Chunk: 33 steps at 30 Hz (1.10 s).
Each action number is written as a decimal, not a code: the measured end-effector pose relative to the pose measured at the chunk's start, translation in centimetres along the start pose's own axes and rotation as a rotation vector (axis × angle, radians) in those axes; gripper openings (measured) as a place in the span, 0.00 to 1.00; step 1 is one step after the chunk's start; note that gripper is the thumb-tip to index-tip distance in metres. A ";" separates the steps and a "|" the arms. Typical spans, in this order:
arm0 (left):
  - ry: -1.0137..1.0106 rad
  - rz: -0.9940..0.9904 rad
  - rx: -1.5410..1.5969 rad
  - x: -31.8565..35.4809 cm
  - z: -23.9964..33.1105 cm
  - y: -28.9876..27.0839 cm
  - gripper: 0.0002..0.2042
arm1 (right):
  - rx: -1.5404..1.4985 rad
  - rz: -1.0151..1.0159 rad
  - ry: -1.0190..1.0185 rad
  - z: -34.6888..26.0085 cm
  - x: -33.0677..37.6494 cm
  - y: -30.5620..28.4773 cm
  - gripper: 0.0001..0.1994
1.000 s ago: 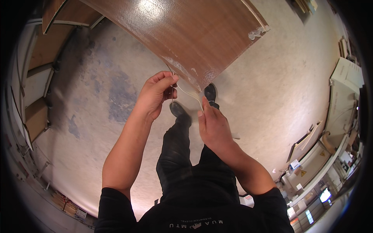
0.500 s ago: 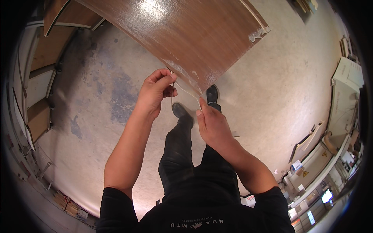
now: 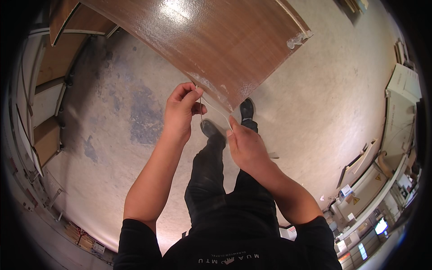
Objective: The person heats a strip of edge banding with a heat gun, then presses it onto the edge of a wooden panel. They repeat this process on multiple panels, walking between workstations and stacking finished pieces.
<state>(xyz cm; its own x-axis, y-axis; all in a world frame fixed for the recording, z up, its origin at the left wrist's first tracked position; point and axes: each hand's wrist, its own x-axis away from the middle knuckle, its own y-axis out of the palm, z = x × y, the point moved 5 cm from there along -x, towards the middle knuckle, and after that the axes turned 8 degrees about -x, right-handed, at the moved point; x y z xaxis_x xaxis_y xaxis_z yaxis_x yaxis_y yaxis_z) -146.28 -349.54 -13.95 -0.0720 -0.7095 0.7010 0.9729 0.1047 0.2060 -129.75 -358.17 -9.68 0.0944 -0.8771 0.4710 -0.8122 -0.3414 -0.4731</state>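
Observation:
A thin, pale, bendable strip (image 3: 218,108) runs in a shallow curve between my hands, just off the near corner of a brown wood-grain board (image 3: 234,54). My left hand (image 3: 179,112) pinches one end between thumb and fingers, close beside the board's edge. From that pinch a thin dark length hangs down toward my shoe. My right hand (image 3: 247,145) is closed round the strip's other part, below the corner; a pale end sticks out past its wrist side. Whitish, ragged patches mark the board's edge and its right corner.
My dark shoes (image 3: 247,109) stand on the stained concrete floor (image 3: 146,117) beneath the board. Panels on a rack (image 3: 56,63) line the left side. At right are pale cartons or panels (image 3: 402,90) and a bench with small items and a lit screen (image 3: 380,226).
My left hand has drawn slightly down and right. The right hand keeps nearly the same place, and the strip is still held between them.

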 end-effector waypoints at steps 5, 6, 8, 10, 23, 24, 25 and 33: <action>0.025 0.028 0.005 0.1 0.0 0.2 0.07 | -0.032 -0.041 0.038 0.0 0.1 0.0 0.19; 0.028 0.030 0.007 0.1 0.0 0.2 0.06 | -0.036 -0.044 0.040 0.1 0.1 0.0 0.19; 0.024 0.036 0.004 0.1 -0.1 0.0 0.06 | -0.040 -0.037 0.034 0.1 0.1 -0.2 0.19; 0.025 0.032 0.000 0.2 -0.1 -0.3 0.06 | -0.038 -0.024 0.020 0.1 0.0 -0.3 0.19; 0.017 0.015 0.011 0.1 0.0 -0.3 0.06 | -0.223 -0.112 0.030 0.9 -0.8 0.7 0.20; 0.029 0.013 0.014 0.0 0.0 -0.3 0.06 | -0.247 -0.093 0.031 0.9 -0.8 0.7 0.20; 0.042 0.010 0.016 -0.1 0.0 -0.2 0.06 | -0.261 -0.083 0.058 1.0 -0.8 0.6 0.19; 0.052 0.004 0.068 -0.6 -0.4 -0.4 0.07 | -0.304 -0.086 0.084 0.7 -1.6 0.2 0.17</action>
<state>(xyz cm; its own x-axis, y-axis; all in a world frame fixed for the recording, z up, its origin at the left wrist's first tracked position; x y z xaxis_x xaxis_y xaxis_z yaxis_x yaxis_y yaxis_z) -146.54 -349.44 -14.71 -0.0553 -0.7441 0.6658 0.9559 0.1531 0.2505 -129.60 -357.11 -11.03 0.1326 -0.8143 0.5651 -0.9392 -0.2855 -0.1909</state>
